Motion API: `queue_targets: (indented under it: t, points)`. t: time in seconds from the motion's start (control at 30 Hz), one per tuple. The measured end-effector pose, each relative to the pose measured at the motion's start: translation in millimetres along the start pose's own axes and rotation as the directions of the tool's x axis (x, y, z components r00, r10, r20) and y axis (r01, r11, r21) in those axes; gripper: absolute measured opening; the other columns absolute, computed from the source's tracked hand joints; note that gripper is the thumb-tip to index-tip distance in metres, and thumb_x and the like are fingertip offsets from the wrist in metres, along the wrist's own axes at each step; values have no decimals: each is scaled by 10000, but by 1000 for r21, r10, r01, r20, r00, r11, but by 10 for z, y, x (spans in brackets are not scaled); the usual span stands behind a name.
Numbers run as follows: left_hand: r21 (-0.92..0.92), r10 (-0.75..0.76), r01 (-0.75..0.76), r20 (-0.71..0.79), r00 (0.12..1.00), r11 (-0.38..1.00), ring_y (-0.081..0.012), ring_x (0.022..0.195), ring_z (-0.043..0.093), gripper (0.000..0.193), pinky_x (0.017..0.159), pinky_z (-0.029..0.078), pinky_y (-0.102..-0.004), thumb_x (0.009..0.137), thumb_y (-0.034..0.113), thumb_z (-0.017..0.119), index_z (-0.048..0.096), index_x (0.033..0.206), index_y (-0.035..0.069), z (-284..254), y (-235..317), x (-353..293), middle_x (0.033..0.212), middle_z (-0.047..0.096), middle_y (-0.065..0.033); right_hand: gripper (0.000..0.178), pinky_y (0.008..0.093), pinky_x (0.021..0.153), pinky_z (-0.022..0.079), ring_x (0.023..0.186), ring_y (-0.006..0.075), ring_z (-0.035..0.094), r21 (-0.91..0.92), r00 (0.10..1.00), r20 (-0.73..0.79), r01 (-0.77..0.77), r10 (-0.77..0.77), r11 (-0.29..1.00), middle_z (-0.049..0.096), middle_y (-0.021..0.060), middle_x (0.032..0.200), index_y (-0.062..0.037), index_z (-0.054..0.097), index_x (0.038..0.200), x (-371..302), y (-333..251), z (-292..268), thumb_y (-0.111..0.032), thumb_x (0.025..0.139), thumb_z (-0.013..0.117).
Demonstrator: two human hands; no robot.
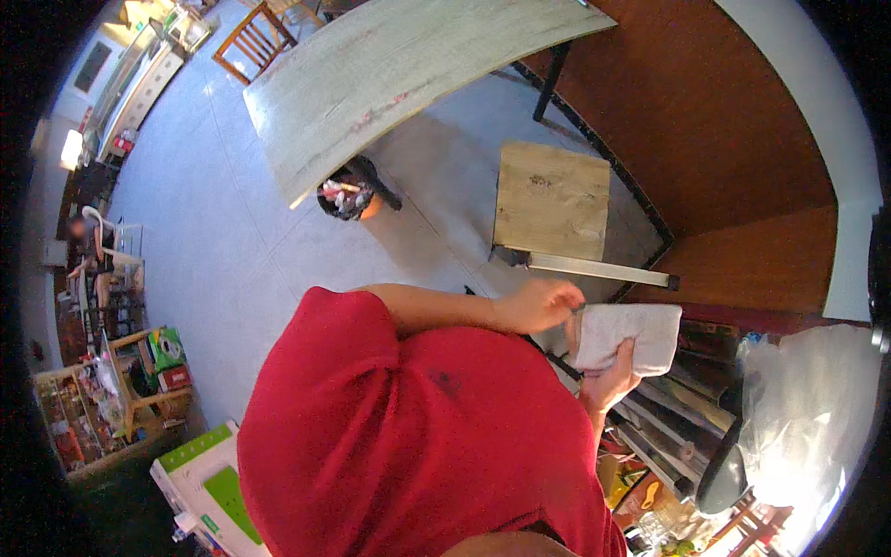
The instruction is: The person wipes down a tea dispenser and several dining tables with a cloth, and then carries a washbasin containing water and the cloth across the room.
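While a folded whitish cloth [631,327] is held by the right hand [613,376], the left hand [536,304] is placed by its left edge, fingers curled; whether anything is pinched cannot be told. Beyond the grip, the grey floor [213,186] is partly blocked by a wooden-topped stool [552,200]. Farther left, a long table [418,65] and lined bin [345,198] are noted.

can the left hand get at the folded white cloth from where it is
Most likely yes: the left hand is close beside the folded white cloth, with nothing visibly between them, and the right hand holds it from the lower edge.
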State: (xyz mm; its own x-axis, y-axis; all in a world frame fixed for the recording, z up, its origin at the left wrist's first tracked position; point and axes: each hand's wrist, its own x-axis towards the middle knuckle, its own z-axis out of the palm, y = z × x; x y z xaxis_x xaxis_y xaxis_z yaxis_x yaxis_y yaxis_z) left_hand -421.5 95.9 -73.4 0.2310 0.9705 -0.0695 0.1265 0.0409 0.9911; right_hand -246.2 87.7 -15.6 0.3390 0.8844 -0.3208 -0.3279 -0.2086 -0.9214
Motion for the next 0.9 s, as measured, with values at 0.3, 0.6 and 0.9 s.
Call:
queue_targets:
  t: [0.3, 0.6, 0.9]
  points:
    - [558, 300, -46, -375, 877, 829, -324, 1187, 452, 521, 938, 420, -398, 796, 202, 671, 479, 1264, 77, -469, -51, -255, 1309, 453, -163, 398, 417, 819, 510, 1025, 255, 571, -43, 962, 264, 87, -72, 995, 549, 120, 1193, 7, 460, 1277, 360, -15, 321, -89, 898, 533]
    - [697, -54, 0, 55, 997, 717, -377, 1032, 565, 541, 825, 473, -480, 831, 372, 604, 469, 1247, 54, -574, -392, 226, 1109, 587, -202, 452, 372, 778, 501, 907, 254, 602, -256, 963, -230, 77, -138, 963, 608, 169, 1124, 132, 535, 1152, 1188, 424, 646, -210, 871, 627]
    - [721, 98, -66, -2, 995, 690, -388, 852, 614, 382, 720, 479, -491, 848, 262, 566, 493, 1130, 15, -495, -819, 266, 900, 626, -202, 461, 376, 627, 516, 809, 253, 617, -265, 891, -191, 357, -412, 895, 611, 205, 1046, 121, 543, 1087, 1623, 835, 837, -263, 855, 649]
